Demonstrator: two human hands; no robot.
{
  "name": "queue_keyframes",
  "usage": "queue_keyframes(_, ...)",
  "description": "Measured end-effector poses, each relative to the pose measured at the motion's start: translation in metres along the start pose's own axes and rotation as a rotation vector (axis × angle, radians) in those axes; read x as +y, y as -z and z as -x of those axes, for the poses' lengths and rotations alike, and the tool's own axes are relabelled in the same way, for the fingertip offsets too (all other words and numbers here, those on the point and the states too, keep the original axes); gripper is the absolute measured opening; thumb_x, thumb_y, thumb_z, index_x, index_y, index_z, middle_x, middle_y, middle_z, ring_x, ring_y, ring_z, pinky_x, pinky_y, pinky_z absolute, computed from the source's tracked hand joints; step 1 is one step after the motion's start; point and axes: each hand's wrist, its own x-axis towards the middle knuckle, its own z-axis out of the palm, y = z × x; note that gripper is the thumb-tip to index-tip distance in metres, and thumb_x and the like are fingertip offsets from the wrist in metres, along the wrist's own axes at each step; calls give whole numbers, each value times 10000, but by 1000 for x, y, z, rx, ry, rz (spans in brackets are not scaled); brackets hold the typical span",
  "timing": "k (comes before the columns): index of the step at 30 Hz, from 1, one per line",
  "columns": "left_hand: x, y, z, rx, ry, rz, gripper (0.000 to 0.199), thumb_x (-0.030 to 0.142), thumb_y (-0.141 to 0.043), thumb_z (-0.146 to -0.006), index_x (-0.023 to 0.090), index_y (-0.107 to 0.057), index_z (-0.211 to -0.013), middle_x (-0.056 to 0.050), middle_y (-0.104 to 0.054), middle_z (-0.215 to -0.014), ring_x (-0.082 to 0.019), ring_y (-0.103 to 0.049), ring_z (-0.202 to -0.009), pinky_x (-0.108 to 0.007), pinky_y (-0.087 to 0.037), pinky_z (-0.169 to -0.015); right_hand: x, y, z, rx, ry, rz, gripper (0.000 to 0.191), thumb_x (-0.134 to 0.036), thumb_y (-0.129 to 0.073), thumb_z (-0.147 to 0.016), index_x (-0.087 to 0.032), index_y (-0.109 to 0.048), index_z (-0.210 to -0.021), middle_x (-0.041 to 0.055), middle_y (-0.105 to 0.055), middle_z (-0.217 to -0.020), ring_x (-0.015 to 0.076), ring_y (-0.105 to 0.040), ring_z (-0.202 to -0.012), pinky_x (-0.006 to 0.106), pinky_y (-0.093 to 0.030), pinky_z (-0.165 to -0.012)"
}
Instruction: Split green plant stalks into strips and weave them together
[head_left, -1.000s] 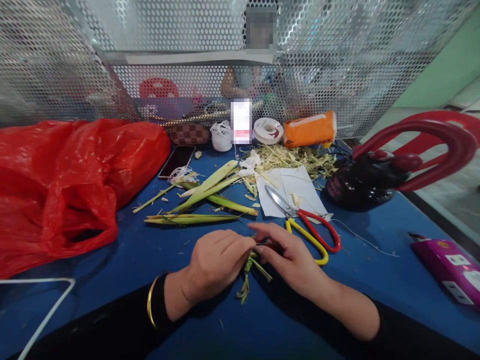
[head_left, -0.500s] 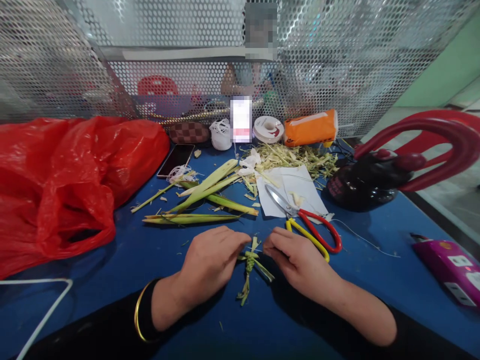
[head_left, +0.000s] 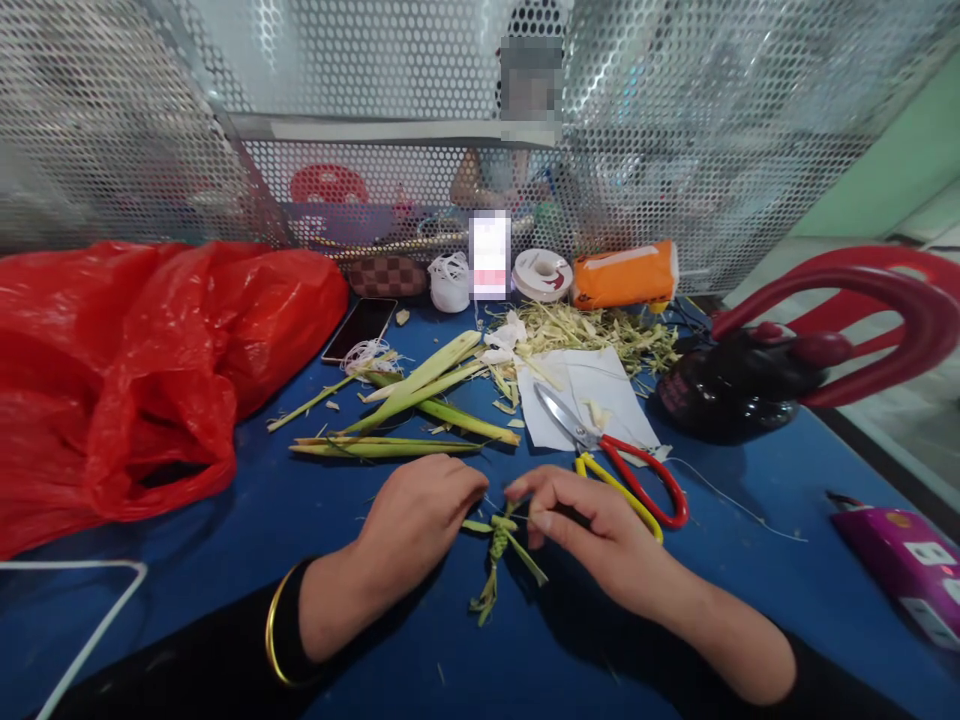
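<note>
Tying or binding, by the look of it: small plaited green leaf-strip figure (head_left: 499, 545) lies on the blue tabletop (head_left: 405, 660), lower centre of frame, between the hands. A thin pale strand (head_left: 493, 505) seems to cross its top; next move probably calls for even tension without crushing the plait. Left hand (head_left: 427, 515) arches palm-down, fingertips pressed together, apparently on the strand. Right hand (head_left: 592, 525) half-curls, index and thumb parted near the figure's top; can't tell if it grips anything. Beyond, centre right: metal scissors with red and yellow handles (head_left: 589, 437).
</note>
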Motion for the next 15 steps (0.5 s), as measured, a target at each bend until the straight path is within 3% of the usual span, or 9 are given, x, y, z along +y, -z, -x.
queue_keyframes(2, 0, 1, -2, -18, 15, 7, 163, 150, -520, -887, 176, -662, -812, -22, -664, -714, -171, -602, -683, -268, -418, -624, 2, -5, -1, -42, -66, -146, 231, -280, -481, -946, -196, -541, -739, 53, -645, -906, 168, -619, -839, 305, -472, -764)
queue_keyframes(5, 1, 2, -5, -54, 84, 88, 151, 184, -509, -895, 171, -611, -784, -20, -637, -727, -170, -567, -700, -274, -407, -648, 6, -9, -1, -61, -143, -219, 248, -370, -472, -953, -186, -538, -800, 21, -604, -822, 115, -548, -596, 270, -450, -603)
queue_keyframes(11, 5, 2, -11, -91, 212, 671, 164, 238, -492, -883, 175, -528, -736, -20, -606, -784, -141, -528, -712, -250, -416, -664, 11, -9, 2, -66, -124, -133, 263, -378, -463, -962, -188, -517, -788, 3, -540, -757, 131, -520, -645, 268, -430, -609)
queue_keyframes(15, 8, 1, -11, -220, 323, 995, 181, 290, -480, -883, 160, -552, -781, 2, -568, -700, -105, -449, -558, -226, -374, -537, 15, -8, 0, -72, -127, -116, 248, -362, -462, -964, -194, -509, -786, -7, -533, -730, 132, -518, -642, 266, -421, -608)
